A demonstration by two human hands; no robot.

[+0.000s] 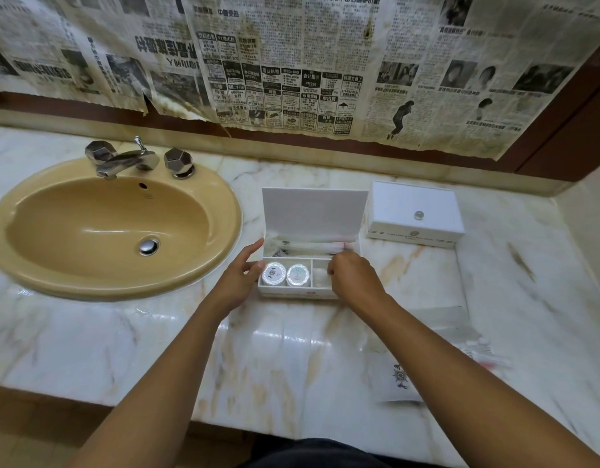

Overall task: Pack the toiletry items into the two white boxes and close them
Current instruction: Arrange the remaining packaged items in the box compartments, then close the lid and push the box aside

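We're steadying the light open box mid-frame, left hand flat and loose; right hand curled over it, grip unclear; those crinkly sachets lower right are needing edge pinches.

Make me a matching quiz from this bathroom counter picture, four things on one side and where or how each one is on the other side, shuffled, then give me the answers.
Things:
1. open white box
2. closed white box
3. two round tins
4. printed pouch

Places or states:
A. lying on the counter near its front edge, right of the right arm
B. in the front left compartment of the open box
C. lid shut, with a small knob on top, by the back wall
D. lid standing up, a hand at each side

Pairs: 1-D, 2-C, 3-B, 4-A
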